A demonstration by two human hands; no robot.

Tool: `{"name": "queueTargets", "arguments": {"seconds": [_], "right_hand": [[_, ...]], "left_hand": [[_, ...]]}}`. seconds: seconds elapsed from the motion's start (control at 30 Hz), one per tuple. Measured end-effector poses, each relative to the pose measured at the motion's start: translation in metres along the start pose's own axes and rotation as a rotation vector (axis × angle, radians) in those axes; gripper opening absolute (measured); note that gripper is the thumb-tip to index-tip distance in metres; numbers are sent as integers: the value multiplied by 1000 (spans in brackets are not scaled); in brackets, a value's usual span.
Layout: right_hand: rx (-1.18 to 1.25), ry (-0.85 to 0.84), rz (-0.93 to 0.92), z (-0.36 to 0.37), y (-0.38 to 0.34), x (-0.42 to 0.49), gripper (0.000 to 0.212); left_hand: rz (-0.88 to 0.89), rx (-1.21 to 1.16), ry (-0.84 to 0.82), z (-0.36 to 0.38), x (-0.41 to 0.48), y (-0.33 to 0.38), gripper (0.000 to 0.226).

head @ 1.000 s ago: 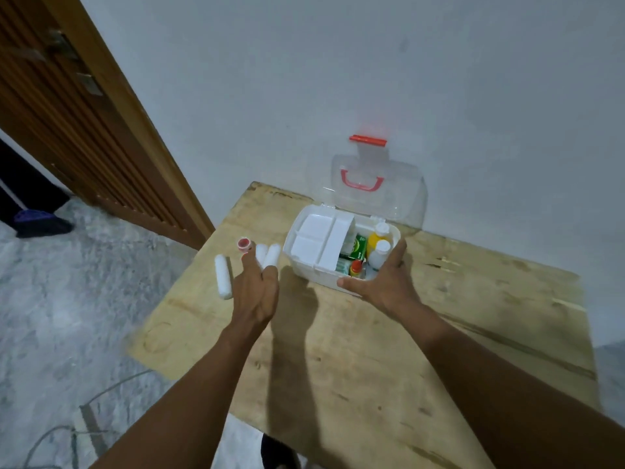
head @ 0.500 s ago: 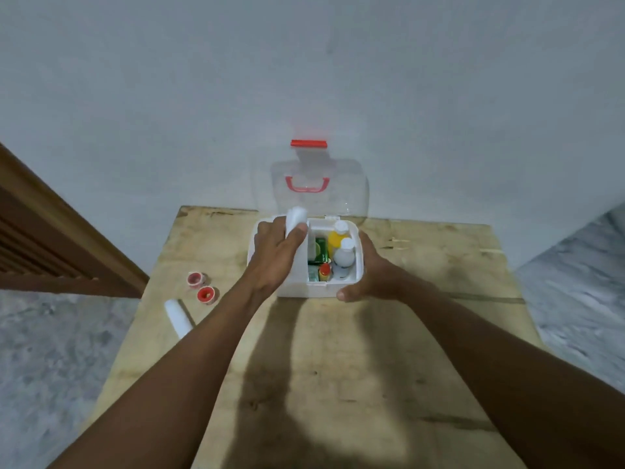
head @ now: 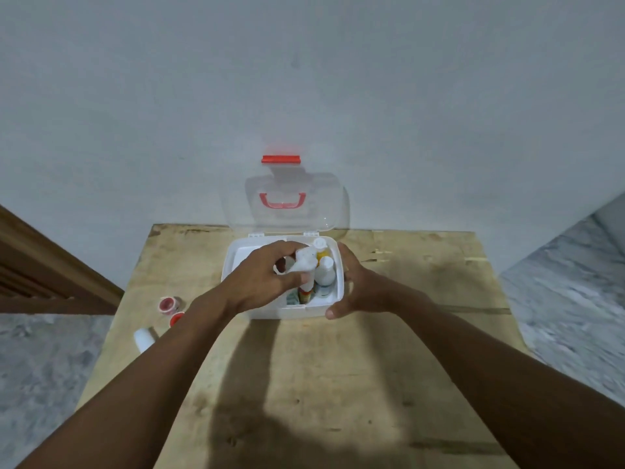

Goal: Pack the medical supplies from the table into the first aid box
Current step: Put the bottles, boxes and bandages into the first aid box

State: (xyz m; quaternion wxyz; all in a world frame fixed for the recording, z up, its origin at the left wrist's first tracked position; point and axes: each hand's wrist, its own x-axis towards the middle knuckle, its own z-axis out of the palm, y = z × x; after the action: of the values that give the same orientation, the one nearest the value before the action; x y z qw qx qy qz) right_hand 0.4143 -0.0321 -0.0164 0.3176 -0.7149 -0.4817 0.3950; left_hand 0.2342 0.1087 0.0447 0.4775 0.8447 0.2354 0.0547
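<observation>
Your white plastic first aid box [head: 291, 313] sits at the back of the plywood table [head: 304, 367], clear lid [head: 287, 211] up. Your left hand [head: 257, 282] grips a soft white bandage roll [head: 306, 264] over the box's bottles [head: 326, 269]; your right hand [head: 358, 289] clasps its right wall. Contents are blurred. Another white roll [head: 143, 337] is partly hidden behind your forearm.

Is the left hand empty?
No, the left hand grips a white roll over the box.

A wooden table [head: 422, 265] stands against a pale wall [head: 304, 79], on a mottled grey floor [head: 40, 367].
</observation>
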Motion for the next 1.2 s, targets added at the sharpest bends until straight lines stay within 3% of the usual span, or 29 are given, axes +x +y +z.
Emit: {"name": "queueTargets", "arguments": {"seconds": [0.3, 0.63, 0.9, 1.03, 1.1, 1.2], "right_hand": [[70, -35, -11, -4, 8, 0, 125], [119, -112, -68, -8, 7, -3, 123], [120, -132, -27, -7, -2, -7, 121], [56, -7, 13, 11, -5, -5, 141], [2, 64, 74, 20, 0, -2, 149], [-1, 100, 61, 29, 9, 2, 151]], "left_hand": [[-41, 60, -180, 20, 5, 8, 29], [-100, 296, -276, 33, 10, 17, 39], [-218, 215, -26, 40, 6, 13, 28], [-243, 196, 108, 43, -3, 14, 21], [-223, 158, 252, 42, -11, 15, 19], [-174, 104, 596, 35, -35, 13, 18]]}}
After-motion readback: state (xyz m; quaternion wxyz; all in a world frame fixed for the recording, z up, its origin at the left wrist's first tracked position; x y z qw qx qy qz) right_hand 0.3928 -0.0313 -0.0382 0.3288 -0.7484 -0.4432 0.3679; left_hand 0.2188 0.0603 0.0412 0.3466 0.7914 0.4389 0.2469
